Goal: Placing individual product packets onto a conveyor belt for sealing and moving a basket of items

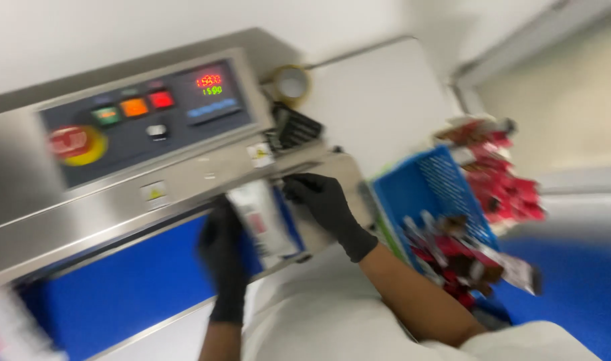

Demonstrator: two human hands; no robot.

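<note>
The steel sealing machine (152,167) runs its blue belt (138,281) before me; a blue crate (426,187) of red packets (513,180) stands right. My left hand (224,257) grips the white pouch (265,224), right fingers (305,188) pinching its top, best kept level and flat at the slot.

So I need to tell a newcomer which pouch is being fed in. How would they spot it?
Find the steel machine with the dark control panel. Below its front edge, two black-gloved hands meet; the left hand holds a pale pouch. The other packets, red and dark, sit in the blue basket.
</note>
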